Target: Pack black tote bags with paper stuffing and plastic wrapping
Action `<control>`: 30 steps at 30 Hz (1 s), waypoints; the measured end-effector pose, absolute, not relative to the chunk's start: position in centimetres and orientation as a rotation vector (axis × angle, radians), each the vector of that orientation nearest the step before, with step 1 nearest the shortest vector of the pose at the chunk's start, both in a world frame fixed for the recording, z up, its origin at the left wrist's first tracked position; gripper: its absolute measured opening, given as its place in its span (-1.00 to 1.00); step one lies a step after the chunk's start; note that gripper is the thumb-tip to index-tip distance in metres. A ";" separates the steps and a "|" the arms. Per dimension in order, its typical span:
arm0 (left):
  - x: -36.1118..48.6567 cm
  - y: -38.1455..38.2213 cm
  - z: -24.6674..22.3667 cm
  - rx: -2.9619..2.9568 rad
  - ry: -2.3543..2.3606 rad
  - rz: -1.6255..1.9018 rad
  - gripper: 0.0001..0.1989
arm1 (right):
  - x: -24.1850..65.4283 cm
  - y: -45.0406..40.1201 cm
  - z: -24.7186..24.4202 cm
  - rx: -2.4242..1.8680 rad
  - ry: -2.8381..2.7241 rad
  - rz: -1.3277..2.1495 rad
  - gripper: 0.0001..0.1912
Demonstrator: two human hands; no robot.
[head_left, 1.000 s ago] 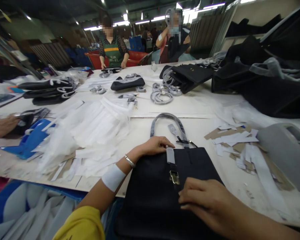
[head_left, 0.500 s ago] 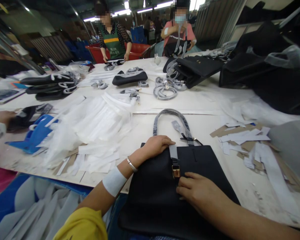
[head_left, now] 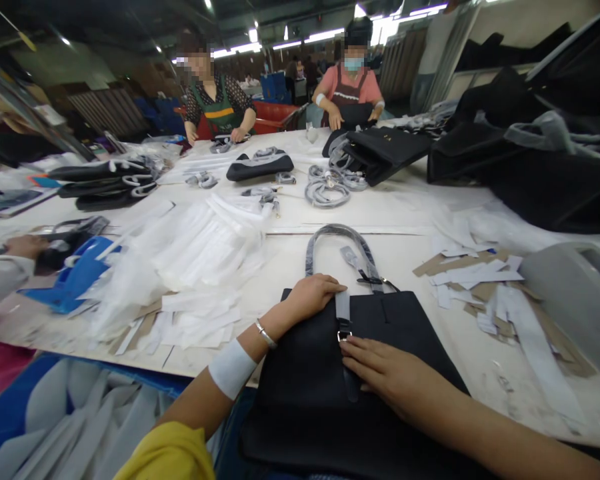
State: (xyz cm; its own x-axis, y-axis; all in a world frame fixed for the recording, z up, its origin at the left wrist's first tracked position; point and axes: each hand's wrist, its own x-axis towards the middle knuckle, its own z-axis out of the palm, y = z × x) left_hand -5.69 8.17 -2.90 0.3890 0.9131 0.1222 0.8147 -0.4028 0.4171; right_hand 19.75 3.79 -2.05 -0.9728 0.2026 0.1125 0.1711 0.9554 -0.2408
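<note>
A black handbag (head_left: 305,400) lies tilted toward me over the table's front edge. Its plastic-wrapped handle loop (head_left: 340,230) stands up behind the top edge. My left hand (head_left: 313,295) is closed on that top edge, fingertips at a strap (head_left: 343,307) wrapped in pale film. This strap runs down the bag's front to a small metal buckle (head_left: 344,336). Just below the buckle, my right hand (head_left: 387,373) lies with its fingers stretched flat over the strap's lower end. Its thumb is mostly hidden.
White film and paper (head_left: 190,260) are heaped to the left, beside a blue holder (head_left: 75,277). Paper and card scraps (head_left: 505,300) lie right, near a grey object (head_left: 575,300). Coiled straps (head_left: 327,190) and more bags (head_left: 390,150) sit farther back. Two people work opposite; another person's hand (head_left: 25,248) is at left.
My right hand has shifted slightly left and flattened over the strap below the buckle, and the strap's end now shows. My left hand stays on the bag's top edge. The view has tilted slightly.
</note>
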 end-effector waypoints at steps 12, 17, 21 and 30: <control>-5.6 7.9 -3.0 2.360 1.524 0.514 -0.67 | 18.8 2.4 -1.7 -0.128 -2.939 -0.054 -0.71; -5.6 7.5 -2.8 2.393 1.476 0.496 -0.67 | 20.2 2.6 -1.4 -0.046 -2.945 0.006 -0.71; -5.7 7.3 -2.6 2.408 1.453 0.476 -0.65 | 20.4 3.0 -0.8 -0.024 -3.043 0.262 -0.52; -5.6 6.9 -2.0 2.409 1.480 0.429 -0.63 | 20.7 2.8 -1.2 -0.224 -3.091 0.587 -0.36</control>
State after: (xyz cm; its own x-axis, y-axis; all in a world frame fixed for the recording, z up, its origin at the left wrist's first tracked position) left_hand -5.56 6.90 -2.03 0.4310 0.8963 0.1040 0.8128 -0.4357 0.3866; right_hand 20.70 2.81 -1.21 -0.9899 0.1367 -0.0386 0.1414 0.9205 -0.3642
